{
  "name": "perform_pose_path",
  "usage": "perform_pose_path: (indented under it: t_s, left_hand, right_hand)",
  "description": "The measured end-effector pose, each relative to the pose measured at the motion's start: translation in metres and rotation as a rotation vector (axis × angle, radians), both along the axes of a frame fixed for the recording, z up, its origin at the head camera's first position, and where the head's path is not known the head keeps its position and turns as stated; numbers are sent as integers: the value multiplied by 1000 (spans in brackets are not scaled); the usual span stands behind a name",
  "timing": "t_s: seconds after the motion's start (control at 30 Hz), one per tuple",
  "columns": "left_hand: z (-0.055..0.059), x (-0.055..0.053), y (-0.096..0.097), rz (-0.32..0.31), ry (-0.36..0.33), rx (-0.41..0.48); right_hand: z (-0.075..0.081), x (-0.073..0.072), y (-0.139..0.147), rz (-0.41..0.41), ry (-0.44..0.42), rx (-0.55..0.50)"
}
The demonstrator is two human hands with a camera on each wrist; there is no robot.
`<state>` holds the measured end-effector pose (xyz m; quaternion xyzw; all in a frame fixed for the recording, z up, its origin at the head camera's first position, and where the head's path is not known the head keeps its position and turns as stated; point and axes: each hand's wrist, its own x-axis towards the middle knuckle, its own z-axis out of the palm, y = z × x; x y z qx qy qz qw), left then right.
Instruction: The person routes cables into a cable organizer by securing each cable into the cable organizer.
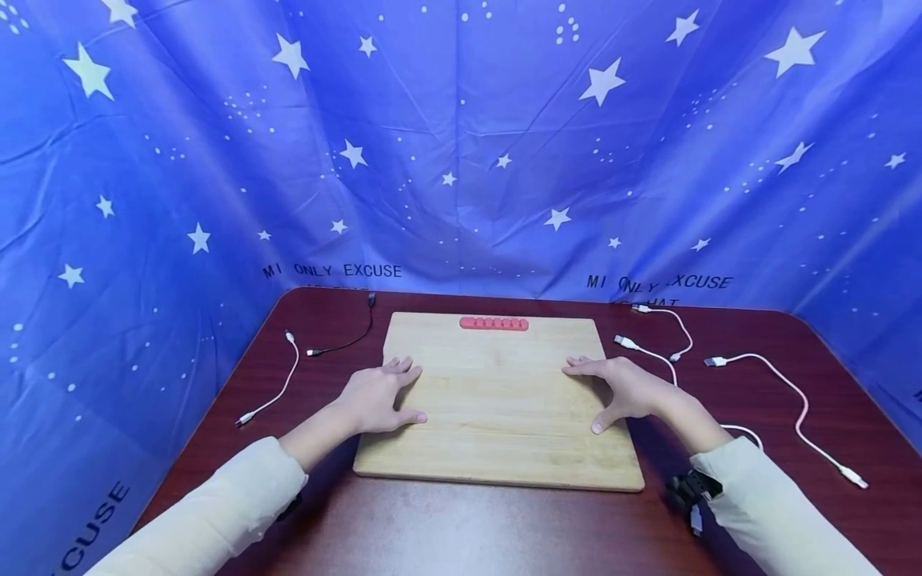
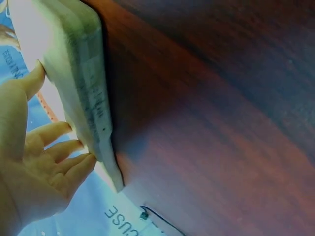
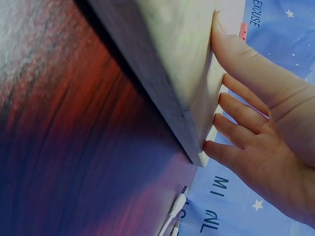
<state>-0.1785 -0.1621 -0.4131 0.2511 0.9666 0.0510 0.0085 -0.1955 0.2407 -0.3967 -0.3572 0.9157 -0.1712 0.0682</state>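
Observation:
A pale wooden board (image 1: 497, 400) lies flat on the dark red table, with a red slotted strip (image 1: 494, 324) along its far edge. My left hand (image 1: 378, 398) rests on the board's left side, fingers and thumb spread on the top surface. On the right side, my right hand (image 1: 625, 390) touches the board the same way, thumb apart from the fingers. Both wrist views show fingertips on the board's top face near its edge, the left hand (image 2: 44, 162) and the right hand (image 3: 261, 108) each holding nothing.
Left of the board lie a short white cable (image 1: 286, 382) and a black cable (image 1: 346, 344). Several white cables, one of them a long cable (image 1: 798, 400), spread over the right side. A blue star-patterned curtain (image 1: 461, 144) hangs behind the table (image 1: 432, 528).

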Motion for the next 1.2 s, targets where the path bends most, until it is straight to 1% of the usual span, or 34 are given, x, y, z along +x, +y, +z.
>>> perform_pose_path:
  t_s: [0.23, 0.33, 0.47, 0.63, 0.77, 0.87, 1.0, 1.2]
  left_hand:
    - [4, -1, 2, -14, -18, -12]
    - [4, 0, 1, -14, -10, -10]
    - [5, -2, 0, -8, 6, -13]
    - [4, -4, 1, -22, -24, -15]
    - [3, -7, 1, -33, -5, 4]
    - [2, -9, 1, -41, 6, 10]
    - [0, -7, -1, -36, -6, -11]
    - [-1, -6, 1, -43, 26, 11]
  right_hand:
    - [-1, 2, 2, -13, 21, 7]
    - [0, 5, 2, -21, 26, 4]
    - [2, 8, 1, -26, 30, -3]
    - [1, 9, 2, -36, 26, -2]
    - [-2, 8, 4, -37, 38, -13]
    - [-4, 8, 5, -41, 26, -19]
    - [-6, 9, 4, -44, -13, -11]
    - [-4, 8, 6, -33, -9, -18]
